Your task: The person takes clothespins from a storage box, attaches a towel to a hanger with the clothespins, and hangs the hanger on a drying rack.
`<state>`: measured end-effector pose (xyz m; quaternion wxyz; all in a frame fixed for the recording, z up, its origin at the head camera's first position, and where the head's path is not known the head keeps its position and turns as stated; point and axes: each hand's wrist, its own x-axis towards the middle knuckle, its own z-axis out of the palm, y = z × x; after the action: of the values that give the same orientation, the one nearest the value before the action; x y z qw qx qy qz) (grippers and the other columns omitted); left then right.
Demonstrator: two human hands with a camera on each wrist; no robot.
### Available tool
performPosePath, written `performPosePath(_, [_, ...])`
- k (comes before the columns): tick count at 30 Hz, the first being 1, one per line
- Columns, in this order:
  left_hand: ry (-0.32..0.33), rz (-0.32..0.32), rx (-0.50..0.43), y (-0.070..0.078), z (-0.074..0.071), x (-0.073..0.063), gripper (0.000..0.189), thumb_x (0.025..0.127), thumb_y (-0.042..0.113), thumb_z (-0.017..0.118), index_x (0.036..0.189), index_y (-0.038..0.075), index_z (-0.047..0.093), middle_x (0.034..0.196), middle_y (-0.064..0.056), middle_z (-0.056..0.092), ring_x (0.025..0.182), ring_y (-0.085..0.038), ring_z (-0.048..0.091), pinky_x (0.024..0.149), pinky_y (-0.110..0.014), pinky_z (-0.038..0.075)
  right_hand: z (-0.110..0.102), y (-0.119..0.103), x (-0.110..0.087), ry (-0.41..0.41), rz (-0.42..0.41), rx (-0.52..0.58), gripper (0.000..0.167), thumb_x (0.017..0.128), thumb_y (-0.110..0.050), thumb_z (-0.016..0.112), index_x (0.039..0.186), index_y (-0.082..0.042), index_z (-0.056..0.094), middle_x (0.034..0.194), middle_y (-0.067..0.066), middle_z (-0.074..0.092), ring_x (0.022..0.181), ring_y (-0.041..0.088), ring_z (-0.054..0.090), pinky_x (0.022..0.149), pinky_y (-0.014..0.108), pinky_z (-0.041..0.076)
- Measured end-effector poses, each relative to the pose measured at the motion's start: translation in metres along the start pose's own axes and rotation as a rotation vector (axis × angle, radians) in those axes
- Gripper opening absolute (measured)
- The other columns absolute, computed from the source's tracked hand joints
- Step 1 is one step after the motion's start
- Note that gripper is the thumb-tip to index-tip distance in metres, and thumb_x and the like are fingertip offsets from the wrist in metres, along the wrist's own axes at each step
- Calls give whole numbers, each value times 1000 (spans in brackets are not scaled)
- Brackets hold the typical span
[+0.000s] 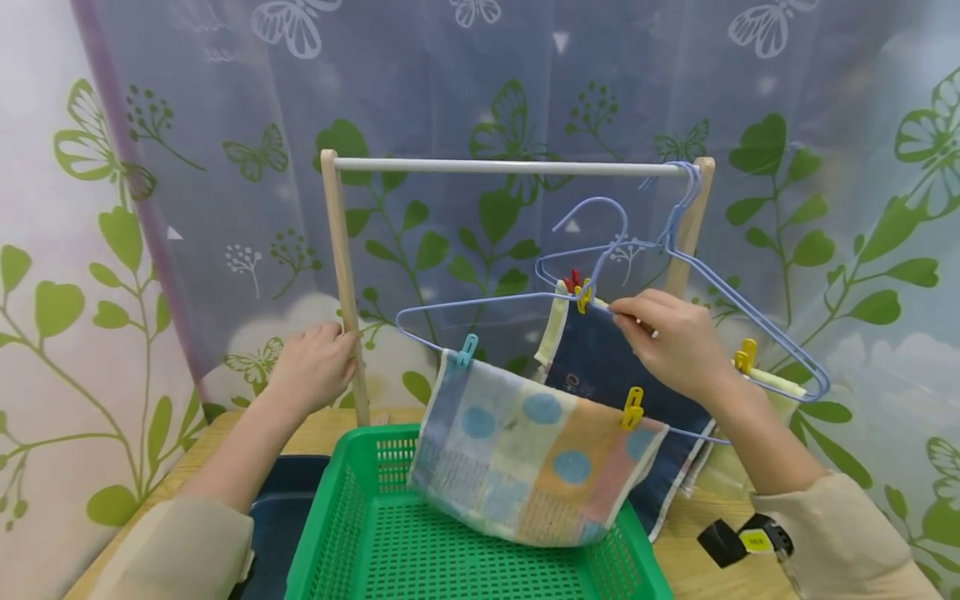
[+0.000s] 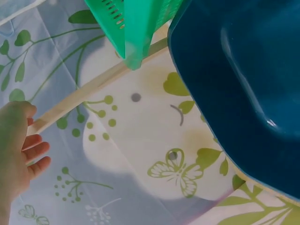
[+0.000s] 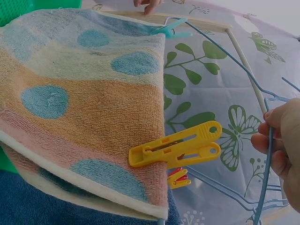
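My right hand (image 1: pixel 678 342) pinches the sloping arm of a blue wire hanger (image 1: pixel 480 300), just below its hook. The hook is off the rod, in front of the rack. From this hanger droops a towel (image 1: pixel 517 458) with pastel patches and blue dots. A light blue clothespin (image 1: pixel 467 352) clips its left corner and a yellow clothespin (image 3: pixel 176 145) its right. My left hand (image 1: pixel 315 367) grips the left wooden post (image 1: pixel 341 250) of the rack; in the left wrist view, its thumb and fingers wrap the post (image 2: pixel 70 101).
At the right end of the white rod (image 1: pixel 495 167) hang other blue hangers (image 1: pixel 750 304), with a dark blue towel (image 1: pixel 622 358) behind the patterned one. A green basket (image 1: pixel 318 525) stands below on the wooden table (image 1: pixel 187 467). Left of it sits a dark blue basin (image 2: pixel 262 70).
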<state>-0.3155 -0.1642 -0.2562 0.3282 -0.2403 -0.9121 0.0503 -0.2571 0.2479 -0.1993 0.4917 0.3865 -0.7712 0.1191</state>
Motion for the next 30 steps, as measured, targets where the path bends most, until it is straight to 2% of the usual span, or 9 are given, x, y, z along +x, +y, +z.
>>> performPosePath(8, [-10,-13,-61,0,3,11,16,84,6,63,97,-2,63,90,-22,58,74,-34,57,57,-42,49,-5,1,-1,3,-8,-19,22,71,12,70,90,1,69,77,7,63,58,12,51,48,27,41])
performPosePath(19, [132,-159,-216,4,17,13,11,83,-2,56,93,-3,61,80,-23,54,57,-30,51,43,-39,44,-16,5,-1,11,-17,-31,21,71,13,70,89,2,69,75,8,62,58,12,50,49,27,41])
performPosePath(25, [146,-179,-190,7,19,13,12,81,-1,56,93,-1,60,79,-22,53,54,-29,50,40,-40,43,-20,7,-4,10,-8,-44,22,70,13,70,89,2,69,72,6,60,57,11,48,49,26,39])
performPosePath(30, [112,-197,-175,9,20,14,13,82,0,57,95,0,60,81,-22,52,58,-31,52,40,-42,44,-25,9,-3,16,-11,-59,21,70,13,71,88,2,69,71,6,59,56,11,48,50,25,38])
